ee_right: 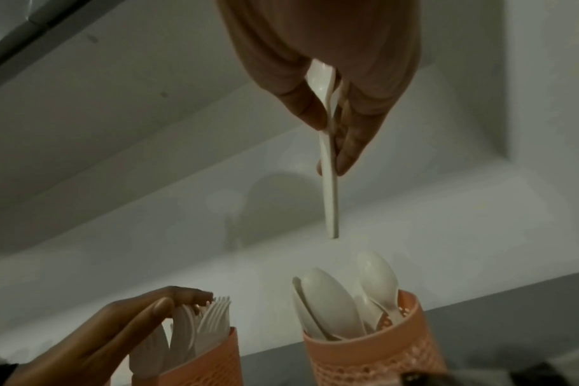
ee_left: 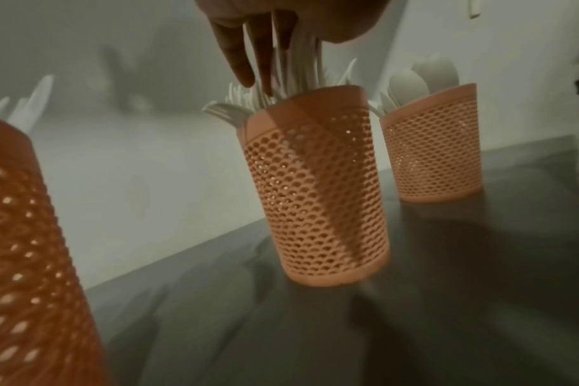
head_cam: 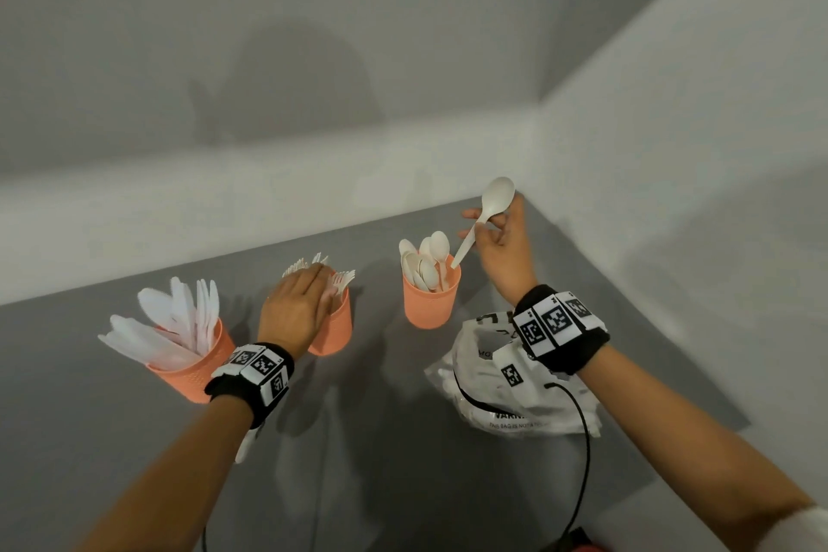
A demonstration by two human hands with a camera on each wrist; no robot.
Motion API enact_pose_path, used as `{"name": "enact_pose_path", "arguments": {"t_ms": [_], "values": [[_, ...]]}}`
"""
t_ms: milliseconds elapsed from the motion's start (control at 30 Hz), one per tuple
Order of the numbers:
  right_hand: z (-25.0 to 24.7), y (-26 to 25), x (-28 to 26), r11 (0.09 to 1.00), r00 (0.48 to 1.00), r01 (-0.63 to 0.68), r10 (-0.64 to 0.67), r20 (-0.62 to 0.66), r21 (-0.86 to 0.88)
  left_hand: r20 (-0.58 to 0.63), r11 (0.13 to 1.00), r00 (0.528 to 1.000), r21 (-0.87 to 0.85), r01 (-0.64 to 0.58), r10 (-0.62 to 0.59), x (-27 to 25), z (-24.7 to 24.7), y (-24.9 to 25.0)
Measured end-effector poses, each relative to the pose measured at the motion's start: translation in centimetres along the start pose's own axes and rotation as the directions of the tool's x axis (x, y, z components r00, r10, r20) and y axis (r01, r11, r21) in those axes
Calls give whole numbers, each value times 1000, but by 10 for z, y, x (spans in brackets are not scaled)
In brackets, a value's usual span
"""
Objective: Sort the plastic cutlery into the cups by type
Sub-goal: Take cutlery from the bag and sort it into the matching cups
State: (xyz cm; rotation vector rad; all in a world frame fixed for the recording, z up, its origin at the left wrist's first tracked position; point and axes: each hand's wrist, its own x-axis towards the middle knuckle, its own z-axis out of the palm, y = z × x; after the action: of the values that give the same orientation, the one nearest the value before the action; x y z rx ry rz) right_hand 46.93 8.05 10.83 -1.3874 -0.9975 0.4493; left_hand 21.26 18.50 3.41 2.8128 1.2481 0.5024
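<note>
In the head view, the left hand point(head_cam: 293, 305) lies flat over the middle orange mesh plastic cup point(head_cam: 334, 329), hiding most of its white plastic forks point(head_cam: 342, 280); the right hand point(head_cam: 502, 247), right of centre, pinches a white plastic spoon point(head_cam: 486, 215) whose handle tip slants to the rim of the right orange mesh cup of spoons point(head_cam: 431, 305). A third orange cup of white knives point(head_cam: 197, 365) stands at left on the grey worktop point(head_cam: 381, 439); a crumpled white plastic bag point(head_cam: 506, 390) sits partly under the right wrist. In the left wrist view, straight fingers point(ee_left: 238, 54) reach among the fork stems, upper centre; the knife cup is blurred and cut off. In the right wrist view, thumb and fingers nip the spoon handle above the spoon cup; the bowl is hidden in the palm.
</note>
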Motion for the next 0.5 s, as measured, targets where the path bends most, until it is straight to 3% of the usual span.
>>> {"name": "enact_pose_path", "arguments": {"t_ms": [100,300,500], "values": [[3,0,4,1000,1000,12,-13,-16,-19,22,998,998,49,50,-51,-1,0,6],[10,9,8,998,1000,-17,16,-11,-64,65,994,996,-90,66,-60,-1,2,9],[15,12,8,997,999,-17,15,-32,-71,143,991,982,-45,128,-120,-8,-3,16]]}}
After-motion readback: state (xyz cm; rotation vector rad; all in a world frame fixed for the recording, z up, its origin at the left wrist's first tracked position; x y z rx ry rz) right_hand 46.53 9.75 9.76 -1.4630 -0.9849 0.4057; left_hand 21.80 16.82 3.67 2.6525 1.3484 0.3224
